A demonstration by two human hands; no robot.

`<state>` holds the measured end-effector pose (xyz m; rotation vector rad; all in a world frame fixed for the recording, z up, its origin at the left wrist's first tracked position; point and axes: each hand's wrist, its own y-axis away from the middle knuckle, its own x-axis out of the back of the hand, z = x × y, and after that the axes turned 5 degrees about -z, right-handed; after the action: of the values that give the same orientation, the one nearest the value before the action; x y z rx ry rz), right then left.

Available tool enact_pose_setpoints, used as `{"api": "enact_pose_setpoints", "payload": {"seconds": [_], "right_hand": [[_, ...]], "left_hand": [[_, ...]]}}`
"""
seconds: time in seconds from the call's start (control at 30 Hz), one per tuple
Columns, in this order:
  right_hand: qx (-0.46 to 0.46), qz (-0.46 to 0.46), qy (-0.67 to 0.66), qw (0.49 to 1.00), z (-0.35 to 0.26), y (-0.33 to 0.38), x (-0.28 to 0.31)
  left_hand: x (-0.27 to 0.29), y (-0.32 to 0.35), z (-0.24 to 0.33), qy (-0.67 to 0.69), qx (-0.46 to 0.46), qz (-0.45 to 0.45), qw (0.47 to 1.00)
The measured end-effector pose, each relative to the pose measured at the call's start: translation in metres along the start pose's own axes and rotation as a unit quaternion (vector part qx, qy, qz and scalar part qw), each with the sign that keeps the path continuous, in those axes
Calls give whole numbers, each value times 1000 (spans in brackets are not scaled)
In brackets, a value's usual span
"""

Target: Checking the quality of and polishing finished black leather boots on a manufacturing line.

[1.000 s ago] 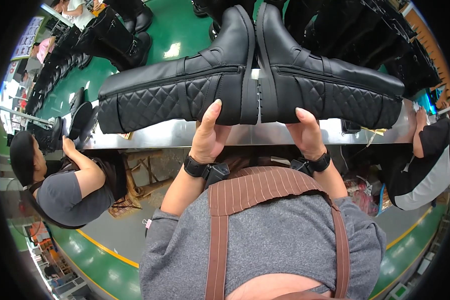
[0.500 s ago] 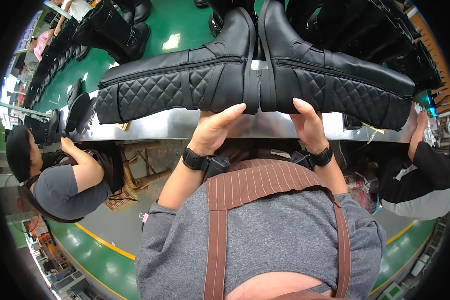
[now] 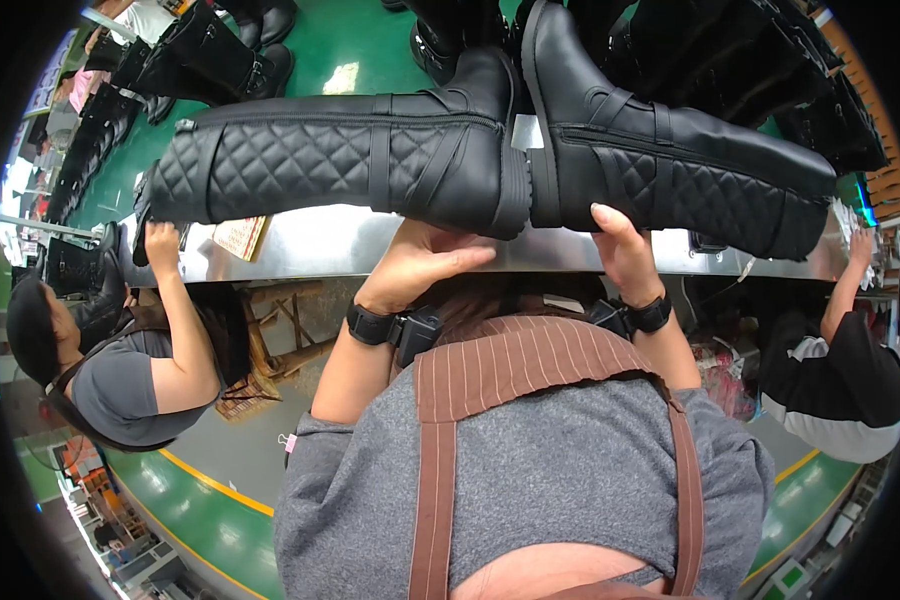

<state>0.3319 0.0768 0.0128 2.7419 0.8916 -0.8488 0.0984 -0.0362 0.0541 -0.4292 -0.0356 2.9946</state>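
Two tall black boots with quilted shafts lie on their sides before me, soles facing each other in the middle. My left hand (image 3: 420, 262) is under the heel end of the left boot (image 3: 300, 160); its thumb points right along the lower edge and the fingers are hidden beneath. The right boot (image 3: 700, 165) rests in my right hand (image 3: 625, 255), with the thumb up against the heel part and the fingers out of sight behind it. A side zipper runs along each boot. The two heels are close together.
A shiny metal table (image 3: 560, 258) runs below the boots. More black boots (image 3: 210, 60) stand beyond, at far left and far right. A patterned card or booklet (image 3: 240, 237) lies on the table at left. Co-workers sit at left (image 3: 135, 370) and right (image 3: 835, 370).
The left boot has rolled, its zipper now higher and its toe lower, and shifted slightly left. My left thumb has slid off its face. The left co-worker's hand has risen to the table.
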Motion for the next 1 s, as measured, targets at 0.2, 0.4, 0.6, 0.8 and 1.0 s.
{"api": "enact_pose_setpoints", "payload": {"seconds": [0.2, 0.4, 0.6, 0.8, 1.0], "right_hand": [[33, -37, 250, 967, -12, 9, -2], [59, -39, 163, 984, 3, 13, 2], [14, -36, -81, 996, 13, 9, 10], [-33, -114, -122, 985, 12, 3, -1], [-9, -165, -140, 976, 5, 3, -1]], "left_hand": [[4, -5, -8, 259, -41, 35, 964], [0, -7, -12, 281, 24, 168, 944], [0, -1, -14, 327, -52, 70, 941], [-2, -3, -20, 288, -89, 18, 953], [3, 4, -25, 301, -79, 5, 950]]}}
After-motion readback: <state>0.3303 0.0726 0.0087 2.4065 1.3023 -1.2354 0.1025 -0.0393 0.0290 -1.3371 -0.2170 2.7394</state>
